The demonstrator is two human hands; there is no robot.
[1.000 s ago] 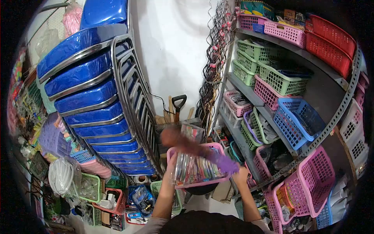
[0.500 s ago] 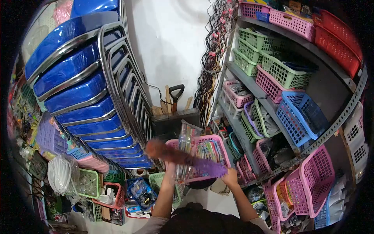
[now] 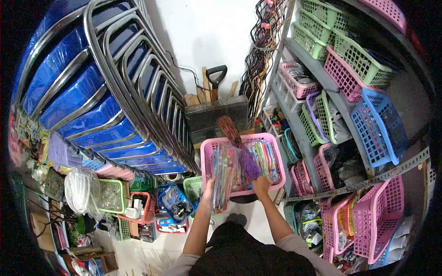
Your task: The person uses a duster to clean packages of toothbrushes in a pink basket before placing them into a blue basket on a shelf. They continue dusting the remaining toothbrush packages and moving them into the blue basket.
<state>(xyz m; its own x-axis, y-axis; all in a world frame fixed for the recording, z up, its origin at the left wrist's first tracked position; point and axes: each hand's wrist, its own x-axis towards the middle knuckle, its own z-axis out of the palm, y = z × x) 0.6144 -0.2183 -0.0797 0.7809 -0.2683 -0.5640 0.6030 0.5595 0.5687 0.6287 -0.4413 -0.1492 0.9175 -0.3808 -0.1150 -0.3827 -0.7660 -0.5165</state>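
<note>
A pink basket (image 3: 281,171) full of colourful plastic-wrapped packets (image 3: 264,158) is in front of the person's body. My left hand (image 3: 208,195) is closed at the basket's left side, gripping a bundle of clear-wrapped packets (image 3: 223,177) that leans over the near rim. My right hand (image 3: 260,185) is wrapped round the purple end of a fluffy duster (image 3: 249,164). The duster's brown end (image 3: 227,126) points up and away, past the far rim of the basket.
Stacked blue chairs (image 3: 87,92) with metal frames stand at the left. Shelves (image 3: 299,152) with green, pink and blue baskets line the right. A shovel handle (image 3: 215,78) rises behind. Small baskets (image 3: 175,202) sit on the floor at lower left.
The duster has swung from lying across the basket to pointing away from me. The packet bundle now shows in my left hand, and the camera view has tilted down.
</note>
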